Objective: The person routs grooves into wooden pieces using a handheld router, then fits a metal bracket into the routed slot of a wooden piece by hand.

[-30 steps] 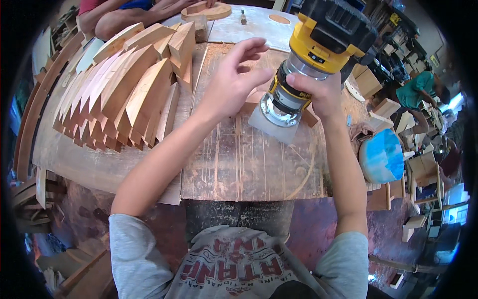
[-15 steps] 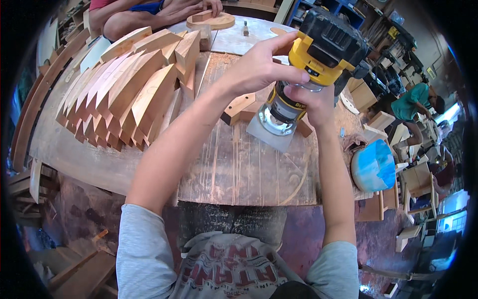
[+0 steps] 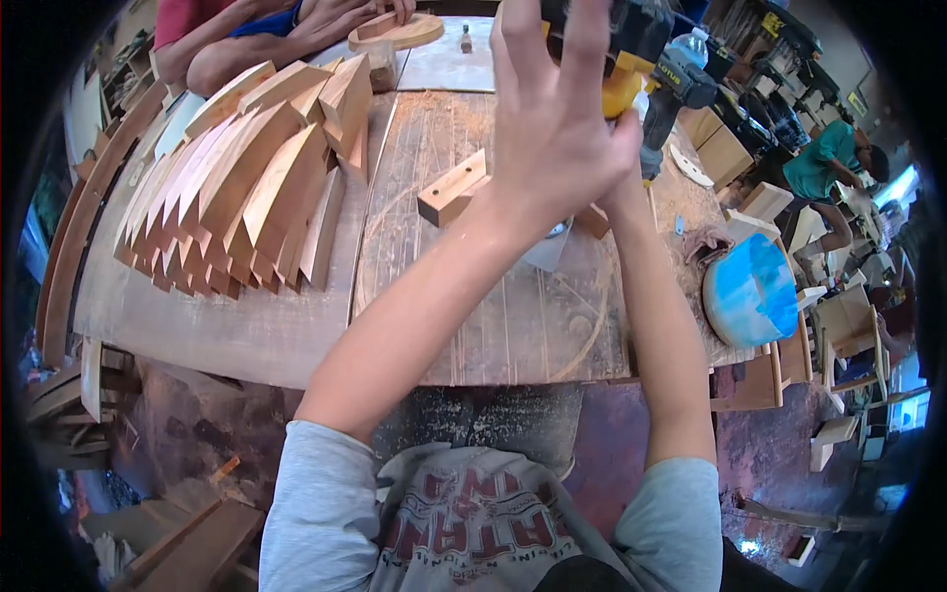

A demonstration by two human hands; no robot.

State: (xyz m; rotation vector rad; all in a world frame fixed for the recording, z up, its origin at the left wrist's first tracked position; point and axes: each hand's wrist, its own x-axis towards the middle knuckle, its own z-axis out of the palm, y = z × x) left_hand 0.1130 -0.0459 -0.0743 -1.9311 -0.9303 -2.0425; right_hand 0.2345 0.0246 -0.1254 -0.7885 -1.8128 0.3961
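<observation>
Honestly, that yellow router (image 3: 621, 89) over the bench (image 3: 464, 331) looks top-heavy; a careless bump from the left hand (image 3: 560, 128), fingers spread in front of it, could tip it onto the drilled block (image 3: 455, 185). Can't tell what the right hand's (image 3: 623, 163) mostly hidden fingers grip.

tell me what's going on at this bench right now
A person has both hands at a yellow-and-black power tool. The left hand is blurred and hides much of it; the right hand is mostly covered. A drilled wooden block lies nearby, with cut wooden pieces stacked to the left. Across the table, someone else's hand is at a round wooden piece.
</observation>
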